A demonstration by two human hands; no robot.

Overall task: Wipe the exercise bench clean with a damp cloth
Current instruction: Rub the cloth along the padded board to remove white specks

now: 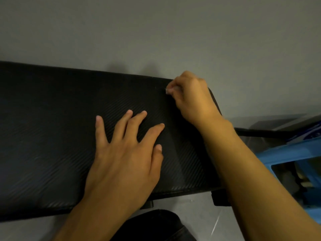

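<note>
While the left hand (125, 159) is lying flat, fingers spread, on the black ribbed-vinyl exercise bench (43, 136), the right hand (191, 98) is pinching a small whitish cloth (167, 91) at its far right corner, its length stretching away leftward.

We see the desk (52, 136) in black, its cover marked all over with fine diagonal ribbing like a carbon-fibre weave, with a dull grey sheen toward its near edge. At the desk's far right corner, 1 small scrap of cloth (168, 90) shows pale and whitish. Beyond the desk the floor (156, 32) is plain grey. Right of the desk we see a light blue stool (284, 153) and a black bar (260, 133). Below the desk's near edge, a trouser leg (156, 225) is black.
</note>
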